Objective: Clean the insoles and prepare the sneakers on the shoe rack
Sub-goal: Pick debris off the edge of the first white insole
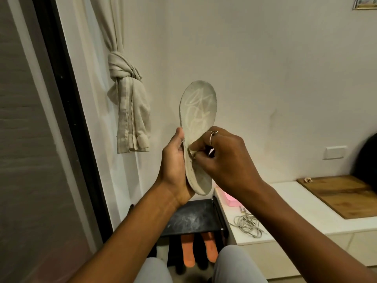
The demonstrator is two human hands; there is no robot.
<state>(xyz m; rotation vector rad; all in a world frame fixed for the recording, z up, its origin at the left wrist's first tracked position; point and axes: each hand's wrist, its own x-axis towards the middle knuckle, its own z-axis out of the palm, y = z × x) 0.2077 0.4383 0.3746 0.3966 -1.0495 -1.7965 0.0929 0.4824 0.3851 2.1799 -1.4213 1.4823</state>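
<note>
While the left hand grips the insole, its scrawl unreadable, the right hand pinches a wad against it.

Two hands, one grey insole, one cloth, two orange insoles.

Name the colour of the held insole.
Pale grey-white insole with lighter scribbled marks; head view.

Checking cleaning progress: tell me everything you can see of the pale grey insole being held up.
The pale grey foam-looking insole stands nearly upright, toe end up, heel down. Lighter scribbled streaks cross its dusty forefoot. The left hand grips its left edge and heel; the right hand pinches a small pale bit at its middle, cloth or flap unclear.
</note>
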